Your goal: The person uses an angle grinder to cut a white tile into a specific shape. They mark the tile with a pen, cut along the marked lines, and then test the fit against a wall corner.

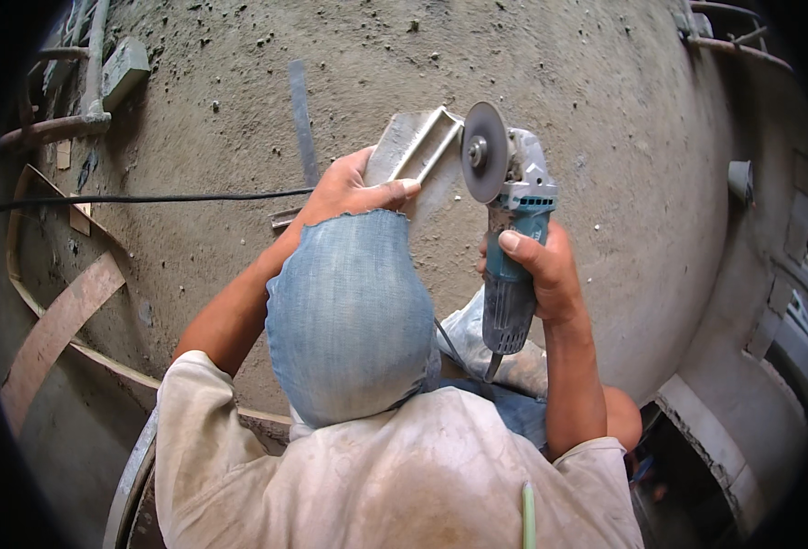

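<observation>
My left hand [342, 190] is closed on a whitish channel piece [429, 146] with raised side walls, its thumb pressed along the near end. This piece slants up and to the right, just beyond my denim-covered knee [349, 302]. In my right hand [550, 270] is a teal and grey angle grinder [521, 210], held upright with the fingers wrapped around its body. Its round grey cutting disc [483, 153] stands beside the channel piece's far right end; whether the two touch, I cannot tell. The grinder's cord [449, 343] runs from its lower end toward my lap.
Rough sandy ground [605, 119] with small stones spreads ahead. A flat grey strip [303, 119] and a black cable [148, 199] lie on the left. Rusty tubular frames [61, 128], a concrete block [125, 71] and a bent band [61, 320] stand further left.
</observation>
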{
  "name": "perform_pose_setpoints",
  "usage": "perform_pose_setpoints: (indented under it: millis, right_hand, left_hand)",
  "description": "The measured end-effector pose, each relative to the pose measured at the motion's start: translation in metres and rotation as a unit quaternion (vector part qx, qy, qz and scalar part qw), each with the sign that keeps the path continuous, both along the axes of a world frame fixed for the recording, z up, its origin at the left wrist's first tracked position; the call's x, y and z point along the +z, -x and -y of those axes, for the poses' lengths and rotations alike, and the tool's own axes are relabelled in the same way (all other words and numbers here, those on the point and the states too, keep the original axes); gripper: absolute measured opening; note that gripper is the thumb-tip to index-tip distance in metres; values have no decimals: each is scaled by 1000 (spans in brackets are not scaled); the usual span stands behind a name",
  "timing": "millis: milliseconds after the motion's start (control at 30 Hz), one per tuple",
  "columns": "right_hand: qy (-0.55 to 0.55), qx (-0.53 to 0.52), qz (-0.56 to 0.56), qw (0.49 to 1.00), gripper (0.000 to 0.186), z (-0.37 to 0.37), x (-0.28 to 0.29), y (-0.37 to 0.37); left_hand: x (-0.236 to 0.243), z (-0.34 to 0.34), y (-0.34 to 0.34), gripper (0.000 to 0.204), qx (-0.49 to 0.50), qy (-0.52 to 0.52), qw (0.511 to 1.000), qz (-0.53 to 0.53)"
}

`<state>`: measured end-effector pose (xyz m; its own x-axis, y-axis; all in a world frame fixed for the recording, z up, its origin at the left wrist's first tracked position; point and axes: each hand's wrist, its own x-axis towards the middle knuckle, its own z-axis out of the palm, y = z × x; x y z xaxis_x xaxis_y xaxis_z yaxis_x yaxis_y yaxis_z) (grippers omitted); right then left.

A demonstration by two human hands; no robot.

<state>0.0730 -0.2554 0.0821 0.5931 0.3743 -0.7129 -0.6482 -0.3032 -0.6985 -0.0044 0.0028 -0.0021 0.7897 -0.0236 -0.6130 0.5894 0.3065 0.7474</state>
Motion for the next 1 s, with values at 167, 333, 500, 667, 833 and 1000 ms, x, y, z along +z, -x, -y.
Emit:
perform_pose_setpoints:
  millis: [167,333,500,667,833,1000]
  right_hand:
    - [-10,-5,-11,1000,60,1,4,7]
    - [3,0,-4,1000,68,4,2,5]
    - [3,4,-4,1000,66,4,2,5]
    - [-5,6,-2,1000,63,5,5,7]
    - [-3,-17,-6,1000,64,6,2,7]
    - [4,-7,-9,1000,66,4,4,6]
  left_hand:
    - [1,1,1,51,5,-3,1000,0]
    - [19,0,-4,53,-26,-30,999,-10]
    - [7,-1,0,56,-23,-30,999,9]
    - [18,0,-2,58,-22,-43,999,-15]
    - [16,2,-1,58,-18,-23,1000,0]
    - [11,2,1,57,-20,-19,1000,0]
